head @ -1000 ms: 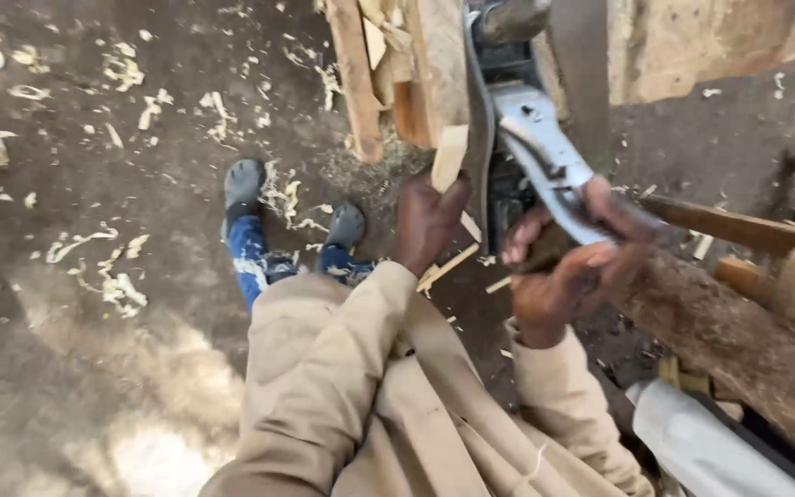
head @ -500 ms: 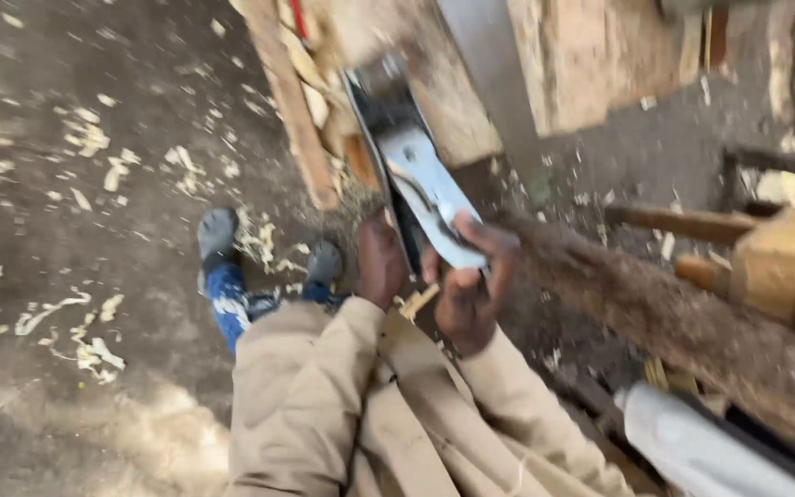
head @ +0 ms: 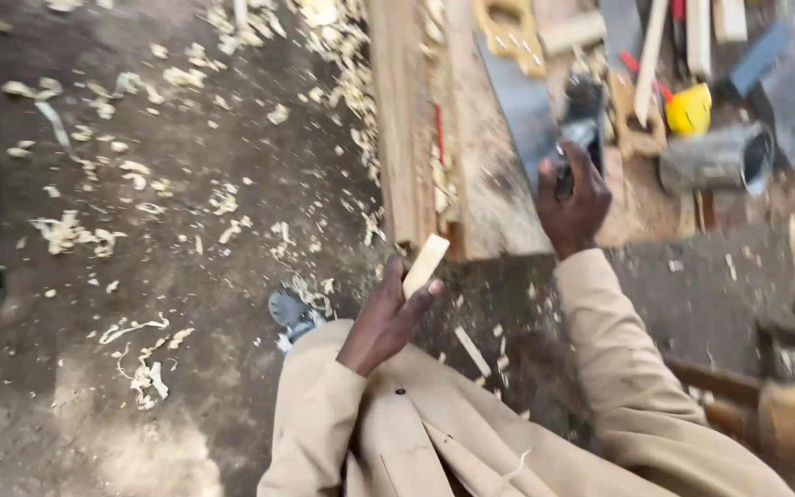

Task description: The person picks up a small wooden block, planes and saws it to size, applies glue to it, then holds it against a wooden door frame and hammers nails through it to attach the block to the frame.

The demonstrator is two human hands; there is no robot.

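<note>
A wooden workbench (head: pixel 489 198) fills the upper middle, its top crowded with a handsaw (head: pixel 517 64), a grey tin can (head: pixel 715 158) lying on its side and a yellow tape measure (head: pixel 689 110) — wood shavings (head: pixel 75 230) litter the dirt floor beside it. The right hand (head: pixel 574 198) is clenched around a dark hand plane (head: pixel 581 124) resting on the bench. The left hand (head: pixel 388 317) pinches a small pale wood offcut (head: pixel 425 264) between thumb and fingers, held low — just off the bench's near edge

No packages, labels, signs or screens show anywhere in this workshop view.
</note>
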